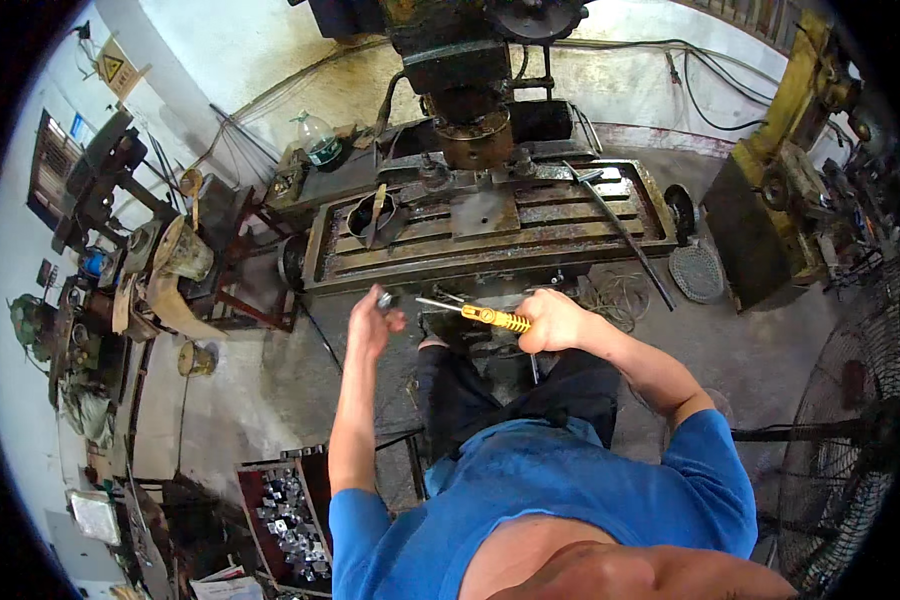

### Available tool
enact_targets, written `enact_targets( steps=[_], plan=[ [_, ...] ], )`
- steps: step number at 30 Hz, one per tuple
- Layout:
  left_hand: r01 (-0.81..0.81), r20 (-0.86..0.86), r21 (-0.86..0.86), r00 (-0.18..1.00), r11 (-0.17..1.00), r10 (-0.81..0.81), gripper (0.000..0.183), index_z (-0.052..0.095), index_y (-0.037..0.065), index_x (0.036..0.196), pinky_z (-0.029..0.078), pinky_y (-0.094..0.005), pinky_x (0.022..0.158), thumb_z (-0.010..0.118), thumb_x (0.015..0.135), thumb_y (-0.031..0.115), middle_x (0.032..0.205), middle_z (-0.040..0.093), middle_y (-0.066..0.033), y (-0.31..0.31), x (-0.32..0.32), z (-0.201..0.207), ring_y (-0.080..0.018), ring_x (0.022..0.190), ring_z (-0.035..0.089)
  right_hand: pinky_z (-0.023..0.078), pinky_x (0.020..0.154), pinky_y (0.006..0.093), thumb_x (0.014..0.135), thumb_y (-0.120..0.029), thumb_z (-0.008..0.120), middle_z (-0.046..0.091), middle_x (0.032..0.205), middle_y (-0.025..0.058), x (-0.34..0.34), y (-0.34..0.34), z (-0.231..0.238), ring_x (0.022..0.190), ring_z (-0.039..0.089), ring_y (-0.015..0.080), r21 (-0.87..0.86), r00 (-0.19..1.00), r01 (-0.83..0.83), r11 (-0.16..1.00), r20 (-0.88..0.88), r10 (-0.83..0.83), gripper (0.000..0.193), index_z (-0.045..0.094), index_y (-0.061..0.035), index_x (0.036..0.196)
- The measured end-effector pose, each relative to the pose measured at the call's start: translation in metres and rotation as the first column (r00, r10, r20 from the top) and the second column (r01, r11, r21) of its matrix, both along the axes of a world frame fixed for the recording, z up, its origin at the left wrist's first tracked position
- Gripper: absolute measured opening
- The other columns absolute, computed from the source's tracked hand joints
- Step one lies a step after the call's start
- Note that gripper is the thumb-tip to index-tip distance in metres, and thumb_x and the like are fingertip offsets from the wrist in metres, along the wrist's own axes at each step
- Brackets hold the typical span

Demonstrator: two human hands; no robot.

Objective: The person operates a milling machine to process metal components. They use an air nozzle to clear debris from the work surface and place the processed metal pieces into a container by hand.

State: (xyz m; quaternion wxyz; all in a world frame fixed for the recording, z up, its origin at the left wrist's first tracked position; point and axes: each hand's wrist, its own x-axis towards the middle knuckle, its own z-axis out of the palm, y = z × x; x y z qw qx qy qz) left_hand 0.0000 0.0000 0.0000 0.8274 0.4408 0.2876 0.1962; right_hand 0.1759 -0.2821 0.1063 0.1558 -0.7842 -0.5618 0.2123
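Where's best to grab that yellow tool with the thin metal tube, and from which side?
Probably take the yellow tool by its thick, ribbed end, from the right, as the right hand does: its thin metal tube points left, away from that grip.

The left forearm (353, 430) stands almost vertical, left of the frame's centre; above it, the left hand (369, 328) has bent fingers (396, 321), probably in a pinch. Right of centre, the right forearm (635, 362) slants toward upper left, its right hand (553, 320) closed. The 2 hands are apart.

The tool (497, 318) is yellow; the shirt (590, 495) is blue.
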Motion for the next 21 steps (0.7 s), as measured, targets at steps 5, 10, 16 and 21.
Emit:
enact_targets(
  steps=[5,10,16,21],
  plan=[
    [0.105,-0.025,0.083,0.994,0.991,-0.103,0.043,0.051,0.004,0.081,0.036,-0.0306,0.04,0.042,0.088,0.045,0.059,0.053,-0.0102,-0.015,0.095,0.024,-0.0191,0.044,0.048,0.047,0.064,0.0434,0.053,-0.02,0.053,0.057,0.064,0.0229,0.032,-0.011,0.005,0.067,0.057,0.0394,0.01,1.0,0.001,1.0,-0.017,-0.001,0.025,0.06,-0.0016,0.067],
    [0.197,-0.092,0.269,0.98,0.943,-0.179,0.046,0.05,0.002,0.08,0.038,-0.0283,0.034,0.043,0.088,0.047,0.054,0.053,-0.0104,-0.013,0.166,0.024,-0.0185,0.04,0.051,0.041,0.059,0.0269,0.056,-0.013,0.055,0.052,0.063,0.0069,0.074,-0.039,0.021,0.059,0.047,0.0121,0.392,0.925,0.249,0.885,-0.366,-0.098,0.03,0.058,-0.0018,0.084],
    [0.245,-0.228,0.968,0.951,-0.061,0.21,0.046,0.056,0.001,0.076,0.047,-0.0441,0.054,0.046,0.085,0.045,0.065,0.059,-0.0197,-0.006,0.228,0.029,-0.0327,0.056,0.059,0.038,0.081,0.022,0.057,-0.008,0.05,0.058,0.09,0.0034,0.093,-0.039,0.013,0.086,0.05,0.0096,0.549,0.856,0.384,0.742,-0.513,-0.063,0.045,0.057,0.0037,0.099],
    [0.455,-0.395,0.821,0.889,-0.344,0.234,0.039,0.062,0.008,0.086,0.047,-0.0432,0.059,0.049,0.083,0.044,0.068,0.061,-0.0155,-0.001,0.232,0.03,-0.0332,0.067,0.06,0.039,0.067,0.0198,0.06,-0.006,0.047,0.056,0.079,-0.0013,0.098,-0.025,-0.03,0.071,0.047,0.0069,0.526,0.8,0.477,0.704,-0.591,-0.1,0.039,0.06,0.0026,0.096]
  ],
)
